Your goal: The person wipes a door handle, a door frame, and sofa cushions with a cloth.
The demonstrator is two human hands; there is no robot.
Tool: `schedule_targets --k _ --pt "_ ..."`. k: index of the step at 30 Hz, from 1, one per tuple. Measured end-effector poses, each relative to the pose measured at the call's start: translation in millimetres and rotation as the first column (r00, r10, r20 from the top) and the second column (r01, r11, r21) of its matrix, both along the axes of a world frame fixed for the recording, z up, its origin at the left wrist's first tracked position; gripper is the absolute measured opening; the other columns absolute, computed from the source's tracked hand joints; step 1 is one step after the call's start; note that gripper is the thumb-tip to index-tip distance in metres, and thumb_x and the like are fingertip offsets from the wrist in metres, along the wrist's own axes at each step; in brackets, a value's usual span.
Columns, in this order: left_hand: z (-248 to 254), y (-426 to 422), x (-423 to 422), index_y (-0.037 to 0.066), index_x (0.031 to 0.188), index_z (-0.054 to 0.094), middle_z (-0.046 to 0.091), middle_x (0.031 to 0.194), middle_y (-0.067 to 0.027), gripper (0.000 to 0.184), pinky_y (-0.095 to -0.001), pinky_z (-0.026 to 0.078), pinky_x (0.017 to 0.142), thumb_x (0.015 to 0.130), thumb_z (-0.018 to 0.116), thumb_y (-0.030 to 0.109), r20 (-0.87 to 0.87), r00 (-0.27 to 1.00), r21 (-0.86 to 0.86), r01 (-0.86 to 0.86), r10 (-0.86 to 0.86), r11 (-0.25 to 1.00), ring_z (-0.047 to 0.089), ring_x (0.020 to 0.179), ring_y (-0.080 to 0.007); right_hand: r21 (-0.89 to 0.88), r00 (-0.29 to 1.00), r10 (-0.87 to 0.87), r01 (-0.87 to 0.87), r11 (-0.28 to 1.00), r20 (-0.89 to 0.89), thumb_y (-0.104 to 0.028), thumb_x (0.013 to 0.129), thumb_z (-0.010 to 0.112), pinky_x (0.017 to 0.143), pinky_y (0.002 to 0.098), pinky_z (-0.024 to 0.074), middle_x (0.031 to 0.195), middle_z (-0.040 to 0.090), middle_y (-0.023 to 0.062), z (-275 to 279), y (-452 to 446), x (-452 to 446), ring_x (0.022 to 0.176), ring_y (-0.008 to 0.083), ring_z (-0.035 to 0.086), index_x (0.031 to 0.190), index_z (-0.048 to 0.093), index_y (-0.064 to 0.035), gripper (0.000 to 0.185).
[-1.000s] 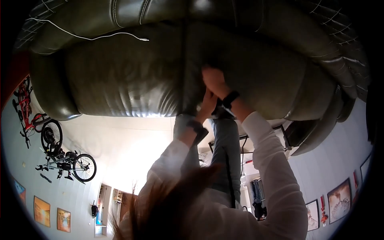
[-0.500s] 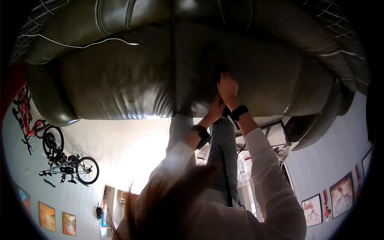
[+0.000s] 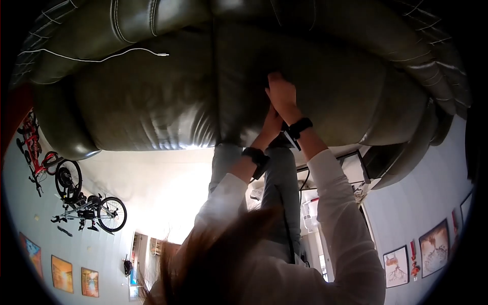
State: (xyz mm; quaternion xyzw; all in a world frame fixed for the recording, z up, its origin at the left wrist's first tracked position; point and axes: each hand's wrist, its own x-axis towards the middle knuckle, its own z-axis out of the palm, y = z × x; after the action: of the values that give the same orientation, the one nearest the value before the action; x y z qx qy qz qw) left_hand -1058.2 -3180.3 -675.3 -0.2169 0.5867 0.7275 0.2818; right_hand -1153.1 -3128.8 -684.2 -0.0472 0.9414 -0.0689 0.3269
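Observation:
My right hand (image 3: 282, 95) is closed, its fingers curled over the dark green leather seat of the sofa (image 3: 325, 76). Whatever lies in those fingers, if anything, is lost against the dark leather. My left hand (image 3: 273, 121) sits just below and partly behind it, close to the right wrist, with its fingers mostly hidden. A black band (image 3: 300, 128) circles my right wrist, with a dark, light-edged piece hanging beneath it. Another black band (image 3: 256, 158) is on my left wrist.
A white cable (image 3: 107, 58) lies across the sofa at the upper left. My legs (image 3: 279, 178) stand against the sofa's front edge. Bicycles (image 3: 91, 208) are at the left by the wall. Framed pictures (image 3: 396, 267) hang on the walls. A black-framed piece of furniture (image 3: 361, 165) stands at the right.
Both hands have shifted a little; my right hand has moved farther over the seat and slightly left. The whole view has turned slightly.

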Motion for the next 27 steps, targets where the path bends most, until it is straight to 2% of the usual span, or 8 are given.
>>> schedule_targets --k 2,5,8,14,16,21,24,27 --pt "2 15 1 0.005 0.133 0.024 0.047 0.121 -0.0176 0.053 -0.0323 0.036 0.092 0.088 0.046 0.021 -0.016 0.988 0.035 -0.151 0.151 0.988 0.045 0.112 -0.0268 -0.009 0.999 0.052 -0.052 0.999 0.016 -0.028 0.073 0.064 0.056 0.0389 0.0501 0.094 0.058 0.0126 -11 10 -2 0.071 0.0297 0.061 0.096 0.053 -0.0063 0.034" --pt "1 24 -32 0.005 0.128 0.029 0.051 0.113 -0.0221 0.048 -0.0375 0.041 0.083 0.089 0.044 0.028 0.069 0.986 -0.131 0.159 -0.151 0.979 0.05 0.104 -0.0359 0.015 0.99 -0.084 0.086 0.996 -0.112 -0.032 0.076 0.061 0.057 0.041 0.0499 0.091 0.059 0.0139 4 38 -35 0.072 0.0318 0.06 0.097 0.054 -0.0056 0.034" --pt "-6 42 -74 0.004 0.123 0.034 0.053 0.106 -0.0249 0.045 -0.0425 0.042 0.077 0.089 0.043 0.031 -0.011 0.981 -0.171 0.191 -0.196 0.967 0.05 0.096 -0.0417 0.071 0.963 -0.22 0.233 0.97 -0.157 -0.032 0.077 0.058 0.059 0.0423 0.0496 0.085 0.06 0.0152 1 67 -75 0.073 0.0329 0.059 0.095 0.055 -0.0053 0.032" --pt "-7 48 -35 0.002 0.126 0.032 0.05 0.115 -0.0231 0.046 -0.0385 0.039 0.085 0.088 0.046 0.024 -0.113 0.993 -0.082 -0.024 0.014 0.996 0.048 0.105 -0.0377 0.034 0.995 -0.092 0.093 0.995 -0.038 -0.028 0.075 0.06 0.059 0.0427 0.0487 0.085 0.059 0.0152 1 60 -49 0.073 0.0336 0.058 0.093 0.055 -0.0047 0.03" --pt "-5 42 16 0.003 0.129 0.028 0.046 0.12 -0.022 0.048 -0.0366 0.037 0.089 0.088 0.046 0.021 -0.096 0.992 -0.167 0.064 -0.081 0.984 0.045 0.111 -0.0361 -0.097 0.981 -0.078 0.061 0.993 -0.176 -0.018 0.073 0.056 0.052 0.041 0.0492 0.081 0.06 0.013 -5 56 9 0.067 0.0314 0.06 0.085 0.058 -0.0072 0.016" --pt "14 32 62 0.004 0.132 0.024 0.043 0.124 -0.0213 0.05 -0.0362 0.038 0.089 0.089 0.044 0.02 0.253 0.957 -0.085 0.167 -0.141 0.982 0.044 0.113 -0.0345 -0.148 0.997 -0.051 0.06 0.987 0.064 -0.018 0.069 0.065 0.056 0.04 0.0479 0.092 0.056 0.0131 4 52 57 0.073 0.0313 0.058 0.097 0.051 -0.0041 0.034" --pt "-12 57 43 0.003 0.13 0.026 0.048 0.118 -0.0222 0.049 -0.0373 0.041 0.083 0.088 0.045 0.022 0.018 0.979 -0.256 0.199 -0.201 0.946 0.048 0.107 -0.0359 -0.141 1.0 0.007 -0.011 0.99 -0.025 -0.019 0.07 0.064 0.057 0.0397 0.0482 0.091 0.057 0.0134 -2 68 35 0.073 0.0311 0.059 0.095 0.051 -0.0048 0.031" --pt "-23 71 14 0.003 0.129 0.027 0.051 0.111 -0.0243 0.049 -0.0396 0.043 0.078 0.088 0.045 0.023 -0.073 0.981 -0.217 0.159 -0.179 0.963 0.051 0.098 -0.0397 -0.039 0.984 -0.171 0.173 0.984 0.049 -0.02 0.072 0.064 0.057 0.0407 0.0485 0.09 0.058 0.0139 10 84 -6 0.072 0.0316 0.059 0.094 0.052 -0.0056 0.029"
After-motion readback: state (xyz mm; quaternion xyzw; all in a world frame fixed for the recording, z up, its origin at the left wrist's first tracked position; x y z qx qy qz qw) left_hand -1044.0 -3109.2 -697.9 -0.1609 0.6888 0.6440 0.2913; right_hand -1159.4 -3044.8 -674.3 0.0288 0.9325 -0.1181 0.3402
